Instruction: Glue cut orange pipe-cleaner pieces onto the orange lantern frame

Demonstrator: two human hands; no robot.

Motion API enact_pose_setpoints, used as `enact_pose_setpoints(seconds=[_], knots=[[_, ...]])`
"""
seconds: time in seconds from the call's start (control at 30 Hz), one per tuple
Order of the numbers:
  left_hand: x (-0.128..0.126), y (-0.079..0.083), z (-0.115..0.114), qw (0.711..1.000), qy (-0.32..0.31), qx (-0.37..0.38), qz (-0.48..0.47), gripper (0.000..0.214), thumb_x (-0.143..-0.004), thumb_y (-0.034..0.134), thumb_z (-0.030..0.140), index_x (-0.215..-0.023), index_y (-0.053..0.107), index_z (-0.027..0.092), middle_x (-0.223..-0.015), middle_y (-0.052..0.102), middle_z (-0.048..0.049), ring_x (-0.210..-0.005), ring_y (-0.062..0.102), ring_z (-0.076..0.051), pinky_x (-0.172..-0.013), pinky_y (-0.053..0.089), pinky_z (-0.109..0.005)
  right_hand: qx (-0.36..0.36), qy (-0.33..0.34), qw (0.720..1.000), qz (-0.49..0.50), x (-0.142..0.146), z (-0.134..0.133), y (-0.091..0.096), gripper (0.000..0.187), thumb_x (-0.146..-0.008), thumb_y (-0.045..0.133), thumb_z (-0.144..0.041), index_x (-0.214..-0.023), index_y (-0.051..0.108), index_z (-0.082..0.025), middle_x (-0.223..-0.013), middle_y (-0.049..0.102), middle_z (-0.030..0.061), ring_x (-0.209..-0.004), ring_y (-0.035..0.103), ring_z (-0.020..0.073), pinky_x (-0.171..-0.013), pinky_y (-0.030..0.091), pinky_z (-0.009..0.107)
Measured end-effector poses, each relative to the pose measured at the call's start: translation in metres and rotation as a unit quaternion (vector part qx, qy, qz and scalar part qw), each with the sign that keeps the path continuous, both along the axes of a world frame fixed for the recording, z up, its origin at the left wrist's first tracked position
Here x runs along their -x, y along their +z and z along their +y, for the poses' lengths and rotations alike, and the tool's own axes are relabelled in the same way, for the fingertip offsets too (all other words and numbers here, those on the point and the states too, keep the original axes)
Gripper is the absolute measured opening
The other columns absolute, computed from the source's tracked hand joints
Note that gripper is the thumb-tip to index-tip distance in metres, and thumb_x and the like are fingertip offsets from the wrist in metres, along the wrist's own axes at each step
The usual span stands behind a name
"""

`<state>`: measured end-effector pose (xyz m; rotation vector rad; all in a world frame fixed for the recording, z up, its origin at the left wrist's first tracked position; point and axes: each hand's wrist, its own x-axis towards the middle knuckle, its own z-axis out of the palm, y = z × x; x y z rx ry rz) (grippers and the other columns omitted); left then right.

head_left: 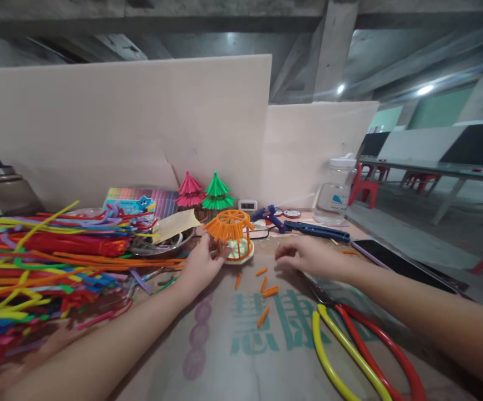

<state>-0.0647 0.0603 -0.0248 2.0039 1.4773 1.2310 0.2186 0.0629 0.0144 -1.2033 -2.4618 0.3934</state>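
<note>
A small pavilion-shaped model (230, 227) with an orange pipe-cleaner roof and posts stands on a pale round base at the middle of the table. My left hand (207, 260) grips its left side, thumb at the base and fingers behind. To the right, my right hand (300, 255) hovers with loosely bent fingers and nothing visible in them. Below it lie scissors (327, 303) with one yellow and one red handle, their blade tips partly hidden by the hand. Several short orange pipe-cleaner pieces (270, 292) are scattered between my hands.
Colourful pipe cleaners (49, 262) heap on the left, beside a metal bowl (162, 250). Behind stand red (190, 190) and green (217, 192) tree models. A blue glue gun (270, 217), a dark blue tool (319, 231), a water bottle (334, 192) and a phone (404, 264) lie rightward.
</note>
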Motion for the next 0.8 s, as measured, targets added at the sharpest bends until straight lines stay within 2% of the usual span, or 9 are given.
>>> enact_pose_setpoints(seconds=[0.07,0.13,0.23,0.37,0.47,0.57,0.7,0.8], knots=[[0.000,-0.001,0.000,1.000,-0.014,0.011,-0.004,0.043,-0.084,0.058,0.050,-0.112,0.047,0.019,-0.111,0.069,-0.0132,-0.101,0.069,-0.027,-0.088,0.054,-0.043,0.002,0.036,0.999,-0.008,0.011,-0.017,0.000,0.016,-0.087,0.059,-0.030,-0.089,0.073,-0.023,-0.085,0.075,0.0009,-0.075,0.067,0.0163,-0.066,0.046,0.024],[0.000,-0.001,-0.001,1.000,-0.021,0.017,-0.009,0.042,-0.084,0.058,0.051,-0.109,0.047,0.019,-0.110,0.068,-0.0129,-0.100,0.069,-0.027,-0.087,0.055,-0.043,-0.039,0.039,0.998,-0.019,0.021,-0.023,-0.004,0.018,-0.088,0.058,-0.029,-0.094,0.074,-0.023,-0.092,0.076,0.0039,-0.082,0.068,0.0188,-0.070,0.047,0.027],[-0.002,0.000,-0.002,1.000,-0.017,0.020,-0.013,0.041,-0.083,0.059,0.052,-0.106,0.047,0.019,-0.110,0.068,-0.0134,-0.102,0.069,-0.028,-0.087,0.055,-0.043,-0.075,0.052,0.995,-0.043,0.028,-0.013,-0.017,0.021,-0.088,0.057,-0.022,-0.100,0.074,-0.021,-0.099,0.075,0.0065,-0.090,0.068,0.0209,-0.079,0.048,0.030],[-0.003,0.001,-0.003,0.999,-0.026,0.017,-0.014,0.046,-0.083,0.059,0.052,-0.112,0.046,0.019,-0.119,0.066,-0.0152,-0.104,0.068,-0.029,-0.088,0.055,-0.044,-0.076,0.070,0.994,-0.020,0.030,-0.004,-0.031,0.017,-0.087,0.056,-0.019,-0.091,0.073,-0.020,-0.093,0.073,0.0055,-0.084,0.067,0.0182,-0.076,0.049,0.028],[-0.003,0.001,-0.003,1.000,-0.024,0.015,-0.004,0.049,-0.083,0.059,0.052,-0.117,0.046,0.019,-0.124,0.063,-0.0160,-0.103,0.069,-0.029,-0.087,0.055,-0.043,-0.078,0.046,0.995,0.033,0.030,-0.014,-0.026,0.011,-0.085,0.057,-0.020,-0.088,0.068,-0.019,-0.083,0.071,0.0039,-0.075,0.064,0.0163,-0.067,0.048,0.026],[-0.003,0.002,-0.004,0.999,-0.025,0.005,0.023,0.050,-0.084,0.058,0.050,-0.120,0.047,0.018,-0.125,0.062,-0.0156,-0.106,0.067,-0.029,-0.089,0.055,-0.044,-0.035,0.012,0.992,0.121,0.030,-0.028,-0.012,0.007,-0.083,0.055,-0.019,-0.085,0.062,-0.020,-0.074,0.068,0.0003,-0.066,0.062,0.0142,-0.060,0.047,0.025],[-0.004,0.004,-0.007,0.998,-0.023,-0.014,0.055,0.045,-0.084,0.057,0.046,-0.119,0.050,0.017,-0.120,0.065,-0.0158,-0.109,0.065,-0.029,-0.089,0.055,-0.043,0.048,0.008,0.953,0.298,0.032,-0.036,0.003,0.006,-0.085,0.053,-0.022,-0.089,0.057,-0.022,-0.079,0.071,0.0012,-0.072,0.069,0.0156,-0.067,0.054,0.029],[-0.004,0.004,-0.008,0.998,-0.018,-0.023,0.058,0.043,-0.083,0.059,0.045,-0.115,0.052,0.018,-0.118,0.066,-0.0144,-0.109,0.065,-0.029,-0.089,0.055,-0.042,0.096,0.011,0.926,0.364,0.034,-0.035,0.004,0.014,-0.086,0.057,-0.028,-0.098,0.059,-0.021,-0.084,0.073,0.0032,-0.077,0.071,0.0174,-0.073,0.057,0.032]])
